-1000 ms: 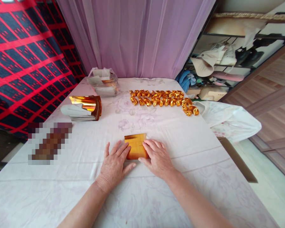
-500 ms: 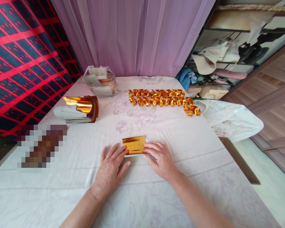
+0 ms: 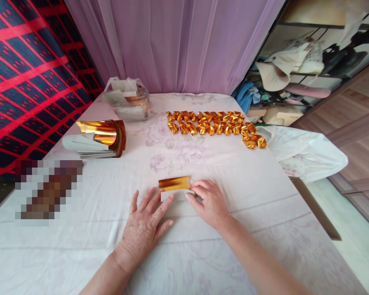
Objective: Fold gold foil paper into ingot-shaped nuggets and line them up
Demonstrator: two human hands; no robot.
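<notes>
A small sheet of gold foil paper (image 3: 174, 183) lies on the cloth in front of me, its gold face showing as a narrow band with a pale strip along the lower side. My right hand (image 3: 209, 201) pinches the right end of this paper between thumb and fingers. Spread flat, my left hand (image 3: 146, 219) touches the paper's lower left edge with its fingertips and holds nothing. Beyond the paper, folded gold foil pieces (image 3: 206, 123) stand in rows. To the left is a curled stack of gold foil sheets (image 3: 101, 137) with pale backs.
A clear plastic bag (image 3: 127, 98) of paper sheets sits at the back left of the table (image 3: 184, 254). On the left is a blurred-out patch (image 3: 49, 190). A white plastic bag (image 3: 310, 151) hangs by the right edge, near a shelf (image 3: 295, 78) of shoes and a cap.
The gold band of the paper has become narrower, with pale backing showing below it. My left fingers have spread, and my right hand now pinches the paper's right end.
</notes>
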